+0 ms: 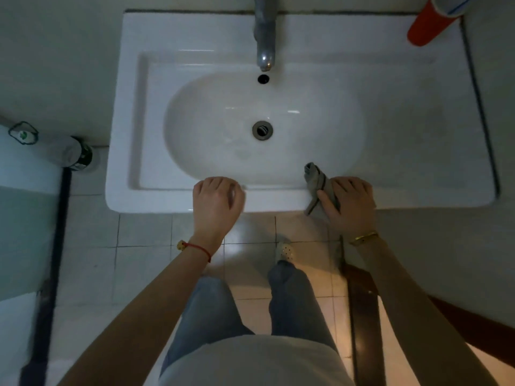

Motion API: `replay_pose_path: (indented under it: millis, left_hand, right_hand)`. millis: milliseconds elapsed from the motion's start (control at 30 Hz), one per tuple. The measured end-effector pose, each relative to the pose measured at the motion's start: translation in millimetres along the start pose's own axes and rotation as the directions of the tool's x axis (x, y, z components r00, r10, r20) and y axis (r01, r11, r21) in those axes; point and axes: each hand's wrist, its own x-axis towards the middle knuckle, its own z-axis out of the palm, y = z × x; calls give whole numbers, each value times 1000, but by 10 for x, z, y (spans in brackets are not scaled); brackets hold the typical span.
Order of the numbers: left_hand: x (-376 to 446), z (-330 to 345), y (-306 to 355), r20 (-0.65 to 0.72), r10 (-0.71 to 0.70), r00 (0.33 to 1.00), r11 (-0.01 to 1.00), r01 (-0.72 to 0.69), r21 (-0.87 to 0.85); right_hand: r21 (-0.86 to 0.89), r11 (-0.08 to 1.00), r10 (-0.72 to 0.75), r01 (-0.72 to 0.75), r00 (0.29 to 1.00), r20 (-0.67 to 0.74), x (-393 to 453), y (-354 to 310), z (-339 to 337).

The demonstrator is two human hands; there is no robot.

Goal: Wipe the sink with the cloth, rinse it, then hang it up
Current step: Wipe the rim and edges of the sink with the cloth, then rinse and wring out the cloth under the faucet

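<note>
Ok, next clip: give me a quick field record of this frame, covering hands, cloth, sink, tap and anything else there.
left hand: rests on the front rim of the sink, fingers curled, holding nothing
right hand: grips the cloth on the same rim, further right
cloth state: grey, bunched, one end reaching over the rim toward the basin
faucet: no water seen running
red cup: back right corner of the sink top, partly out of frame
task stage: cloth at the sink, not yet hung

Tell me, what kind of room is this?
Most likely a bathroom. There is a white ceramic sink with a metal tap over its basin, a pale tiled floor beneath, and a red cup at the sink's back corner.
</note>
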Motion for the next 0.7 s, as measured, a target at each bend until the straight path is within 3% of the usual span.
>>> replay_pose_path:
  millis: [200, 300, 567, 700]
  left_hand:
    - [92, 47, 232, 21, -92, 995, 996, 92, 16]
    - [248, 20, 314, -12, -91, 996, 996, 91, 8]
    - [1452, -304, 535, -166, -84, 983, 987, 60, -146]
    - [2155, -435, 691, -143, -81, 986, 943, 29, -331]
  right_hand:
    - [269, 963, -63, 4, 975, 211, 299, 225, -89]
    - [383, 915, 15, -130, 957, 290, 522, 237, -92]
    - [516, 817, 119, -257, 951, 286, 1469, -151, 88]
    - [551, 773, 157, -314, 936, 314, 1907, -350, 169]
